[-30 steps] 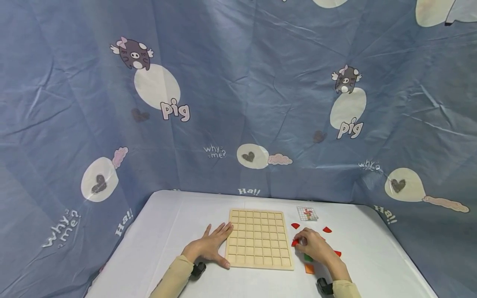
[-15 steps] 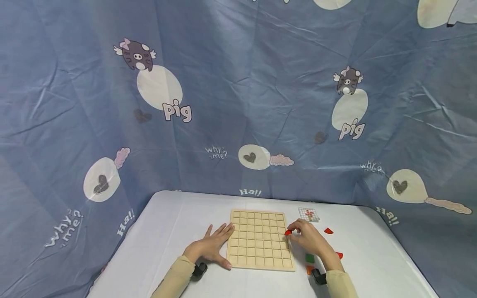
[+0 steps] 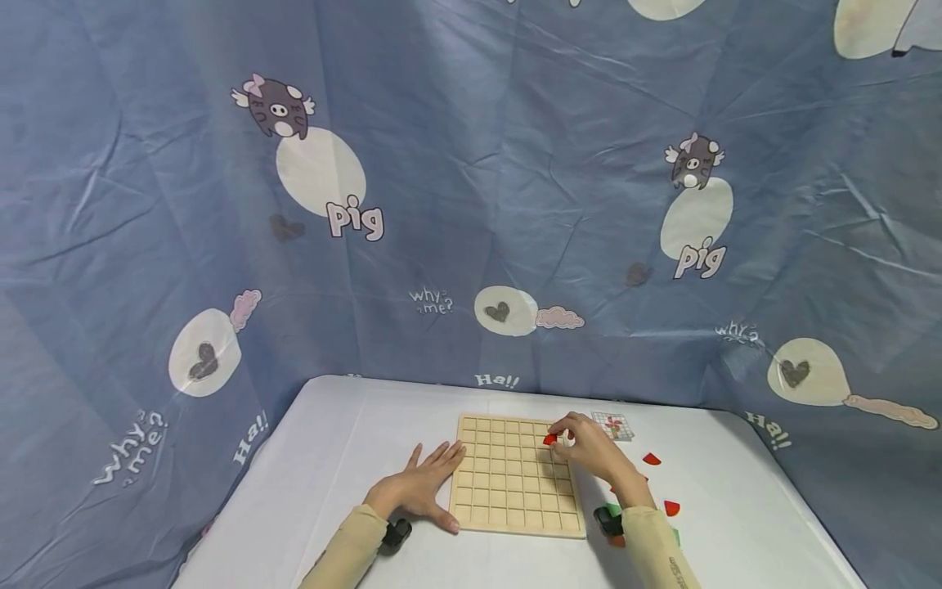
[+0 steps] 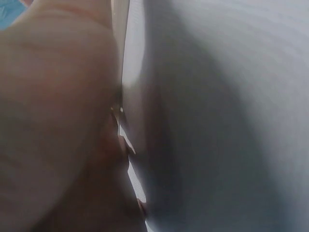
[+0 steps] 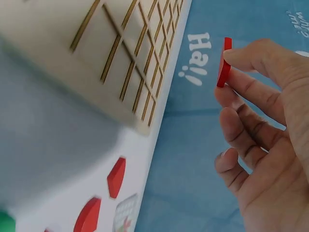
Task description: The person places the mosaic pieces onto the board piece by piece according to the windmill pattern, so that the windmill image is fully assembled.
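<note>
A square wooden board [image 3: 491,481] with a grid of shallow squares lies on the white table. My left hand [image 3: 418,487] rests flat beside it, fingers spread and fingertips at its left edge; the left wrist view shows mostly the blurred palm [image 4: 53,101]. Over the board's upper right part, my right hand [image 3: 594,448] holds a small red quarter-round piece [image 3: 549,439]. In the right wrist view this flat red piece [image 5: 225,63] is pinched between thumb and fingers, turned on edge, while the other fingers curl loosely below.
Right of the board lie loose pieces: a red one [image 3: 651,459], another red one [image 3: 672,508], a green one [image 3: 613,509] and an orange one [image 3: 616,541], some partly hidden by my right arm. Behind them is a gridded card [image 3: 615,425] with a pinwheel picture. A blue patterned cloth [image 3: 456,204] hangs behind.
My right hand has moved left and away from me, carrying the red piece from among the loose pieces to over the board. My left hand has stayed at the board's left edge.
</note>
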### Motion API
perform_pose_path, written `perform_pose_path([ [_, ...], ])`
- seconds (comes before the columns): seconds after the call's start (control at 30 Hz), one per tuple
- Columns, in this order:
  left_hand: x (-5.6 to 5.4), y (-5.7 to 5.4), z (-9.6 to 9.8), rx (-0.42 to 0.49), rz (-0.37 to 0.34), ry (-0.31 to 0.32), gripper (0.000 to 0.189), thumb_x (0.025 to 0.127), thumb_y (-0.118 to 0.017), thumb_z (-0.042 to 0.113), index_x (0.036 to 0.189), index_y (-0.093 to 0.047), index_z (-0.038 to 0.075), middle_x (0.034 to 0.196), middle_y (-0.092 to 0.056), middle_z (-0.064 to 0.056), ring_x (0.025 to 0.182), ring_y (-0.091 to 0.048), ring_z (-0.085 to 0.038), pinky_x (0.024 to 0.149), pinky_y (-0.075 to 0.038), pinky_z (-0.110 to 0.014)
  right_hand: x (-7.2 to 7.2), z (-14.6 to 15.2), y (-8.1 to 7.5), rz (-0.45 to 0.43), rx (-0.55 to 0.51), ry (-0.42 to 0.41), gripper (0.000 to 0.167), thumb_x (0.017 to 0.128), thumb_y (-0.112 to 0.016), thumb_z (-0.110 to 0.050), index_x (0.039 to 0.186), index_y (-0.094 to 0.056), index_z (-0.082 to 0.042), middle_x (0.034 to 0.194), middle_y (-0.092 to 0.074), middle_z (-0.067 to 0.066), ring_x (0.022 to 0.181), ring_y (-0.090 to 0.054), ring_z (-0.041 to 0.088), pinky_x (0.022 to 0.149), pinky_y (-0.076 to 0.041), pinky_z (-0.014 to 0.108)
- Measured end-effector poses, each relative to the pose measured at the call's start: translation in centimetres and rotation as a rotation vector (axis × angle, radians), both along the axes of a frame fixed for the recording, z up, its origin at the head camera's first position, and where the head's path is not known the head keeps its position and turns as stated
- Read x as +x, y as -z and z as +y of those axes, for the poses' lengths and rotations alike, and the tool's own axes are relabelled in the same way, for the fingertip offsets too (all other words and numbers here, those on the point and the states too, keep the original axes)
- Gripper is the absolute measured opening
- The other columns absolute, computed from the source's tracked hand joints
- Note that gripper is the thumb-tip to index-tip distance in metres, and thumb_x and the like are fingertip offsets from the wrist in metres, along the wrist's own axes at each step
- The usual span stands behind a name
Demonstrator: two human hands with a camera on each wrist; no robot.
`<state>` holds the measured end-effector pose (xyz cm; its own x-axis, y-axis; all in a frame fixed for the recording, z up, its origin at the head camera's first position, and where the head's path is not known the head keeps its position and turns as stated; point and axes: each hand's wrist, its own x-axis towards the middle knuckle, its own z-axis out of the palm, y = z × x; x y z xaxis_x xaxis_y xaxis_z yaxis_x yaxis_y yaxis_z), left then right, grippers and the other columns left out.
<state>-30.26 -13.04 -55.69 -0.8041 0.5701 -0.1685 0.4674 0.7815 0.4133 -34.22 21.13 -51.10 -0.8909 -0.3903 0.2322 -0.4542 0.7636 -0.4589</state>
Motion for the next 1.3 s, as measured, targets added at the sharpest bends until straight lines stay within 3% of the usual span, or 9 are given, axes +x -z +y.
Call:
perform_pose_path([
  [0.33, 0.0, 0.1, 0.1, -0.002, -0.006, -0.009, 0.13, 0.06, -0.076, 0.071, 0.156, -0.01, 0.012, 0.164, -0.005, -0.004, 0.152, -0.003, -0.028, 0.118, 0.008, -0.061, -1.8, -2.3, 0.6, -0.025, -0.044, -0.055, 0.019, 0.086, -0.072, -0.017, 0.102, -0.073, -0.008, 0.095, -0.066, -0.002, 0.081, -0.056, 0.014, 0.067, -0.047, 0.026],
  [0.7, 0.0, 0.4, 0.1, 0.001, -0.008, -0.003, 0.131, 0.059, -0.076, 0.07, 0.156, -0.009, 0.013, 0.164, -0.004, -0.004, 0.152, -0.003, -0.028, 0.118, 0.009, -0.062, -2.9, -3.7, 2.2, -0.092, -0.036, -0.075, 0.02, 0.087, -0.07, -0.014, 0.105, -0.073, -0.006, 0.097, -0.066, 0.001, 0.076, -0.054, 0.007, 0.064, -0.048, 0.022],
  [1.0, 0.0, 0.5, 0.0, -0.007, -0.008, -0.016, 0.131, 0.058, -0.076, 0.072, 0.157, -0.01, 0.015, 0.165, -0.004, -0.002, 0.152, -0.003, -0.026, 0.119, 0.008, -0.06, -3.3, -4.8, 2.7, -0.04, 0.031, -0.149, 0.014, 0.087, -0.071, -0.011, 0.1, -0.074, -0.008, 0.094, -0.066, 0.003, 0.083, -0.06, 0.014, 0.072, -0.052, 0.031],
  [1.3, 0.0, 0.2, 0.0, 0.0, -0.006, 0.006, 0.131, 0.06, -0.076, 0.071, 0.156, -0.01, 0.012, 0.164, -0.004, -0.005, 0.152, -0.003, -0.028, 0.118, 0.008, -0.062, -3.6, -5.2, 3.3, -0.037, 0.063, -0.101, 0.013, 0.087, -0.07, -0.009, 0.099, -0.073, -0.009, 0.091, -0.063, 0.002, 0.082, -0.061, 0.013, 0.072, -0.054, 0.031],
])
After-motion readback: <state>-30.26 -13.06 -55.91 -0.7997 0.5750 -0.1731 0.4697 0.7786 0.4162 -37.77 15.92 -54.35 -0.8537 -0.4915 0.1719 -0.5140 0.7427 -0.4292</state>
